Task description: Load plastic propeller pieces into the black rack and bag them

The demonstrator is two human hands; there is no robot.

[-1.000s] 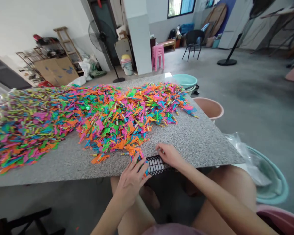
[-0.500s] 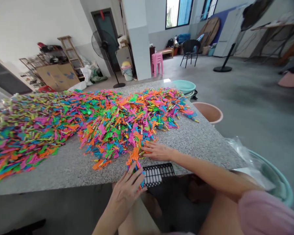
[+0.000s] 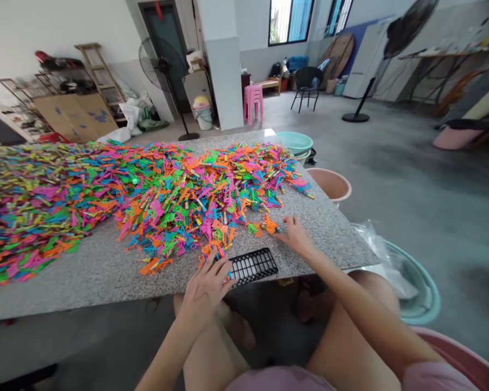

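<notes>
A broad heap of small bright plastic pieces (image 3: 179, 201) in orange, pink, green and blue covers much of the speckled stone table (image 3: 110, 271). At the table's front edge lies a black lattice rack (image 3: 252, 267). My left hand (image 3: 209, 279) is at its left end, fingers curled over several of the plastic pieces, which show past the fingertips and partly hide beneath them. To the right, my right hand (image 3: 298, 239) rests low over the tabletop with thumb and fingers apart. Close by its fingertips lie a few loose orange and green pieces (image 3: 264, 225).
Beyond the table's right side are a teal basin (image 3: 295, 142) and a peach basin (image 3: 330, 183). A teal tub with clear plastic bags (image 3: 385, 260) sits near my right knee, with a red basin (image 3: 460, 353) below it. A standing fan (image 3: 163, 65) is behind the table.
My right hand has moved right, away from the heap's front, and a few pieces now lie apart beside it. My left hand stays over its pieces; the whole view has shifted slightly.
</notes>
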